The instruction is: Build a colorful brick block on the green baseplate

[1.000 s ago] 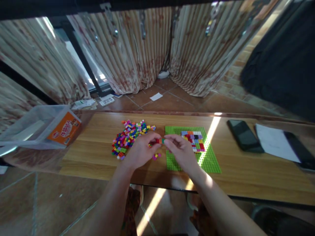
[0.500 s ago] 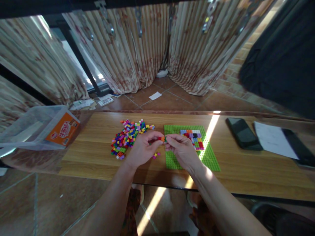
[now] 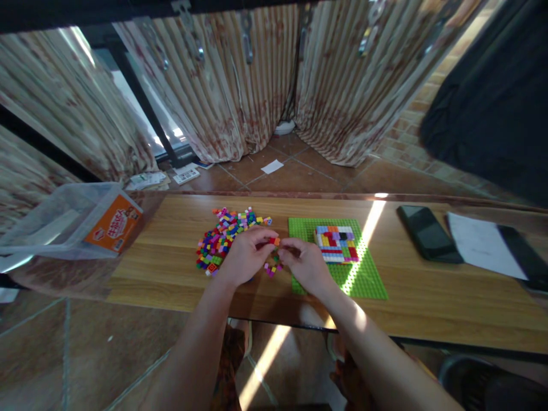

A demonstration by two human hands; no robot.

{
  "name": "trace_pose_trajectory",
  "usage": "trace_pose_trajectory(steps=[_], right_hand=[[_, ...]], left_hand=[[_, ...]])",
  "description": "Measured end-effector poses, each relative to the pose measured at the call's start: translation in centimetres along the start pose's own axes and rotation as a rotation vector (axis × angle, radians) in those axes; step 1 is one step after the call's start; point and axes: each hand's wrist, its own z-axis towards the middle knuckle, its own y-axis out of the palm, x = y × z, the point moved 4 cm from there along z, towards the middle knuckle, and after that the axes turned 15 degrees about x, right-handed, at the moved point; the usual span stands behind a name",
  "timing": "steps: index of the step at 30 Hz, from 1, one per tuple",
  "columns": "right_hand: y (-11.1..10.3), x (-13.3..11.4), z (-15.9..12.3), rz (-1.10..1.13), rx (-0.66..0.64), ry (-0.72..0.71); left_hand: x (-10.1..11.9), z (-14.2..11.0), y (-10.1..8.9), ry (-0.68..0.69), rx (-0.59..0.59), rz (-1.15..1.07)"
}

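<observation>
Over the table, my left hand [image 3: 249,256] pinches a small red and orange toy brick piece [image 3: 274,241] between thumb and fingertips. Close to its right end is my right hand [image 3: 305,261], its thumb and index finger slightly apart with no brick visible between them. Beneath the fingertips a few loose pink, yellow and green bricks [image 3: 271,269] lie on the wood. Left of the hands spreads a pile of mixed small bricks [image 3: 222,233]. On the green baseplate [image 3: 368,279] stands a block built of multicoloured bricks [image 3: 336,244], right of my right hand.
A clear plastic box [image 3: 64,220] with an orange label stands off the table's left end. On the right lie a dark phone [image 3: 428,234], a white paper sheet [image 3: 483,242] and another dark flat object [image 3: 523,257]. The wooden table [image 3: 162,274] has its front edge close to me.
My right hand has drawn slightly back and down from the held piece, and green shows among the loose bricks below. My left hand keeps the red and orange piece. The view shifted slightly.
</observation>
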Motion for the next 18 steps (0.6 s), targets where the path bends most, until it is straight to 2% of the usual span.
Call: trace_pose_trajectory(steps=[4,7,12,18], right_hand=[[0.2,-0.3,0.0,0.312,0.01,0.235],[0.3,-0.6,0.0,0.428,0.001,0.338],[-0.3,-0.8,0.0,0.536,0.02,0.398],[-0.7,-1.0,-0.1,0.614,-0.074,0.437]], left_hand=[[0.2,-0.1,0.1,-0.022,0.005,-0.01],[0.4,-0.3,0.5,-0.061,-0.015,-0.065],[1.0,-0.4,1.1,-0.061,-0.036,-0.084],[1.2,-0.4,0.7,-0.113,-0.009,-0.243]])
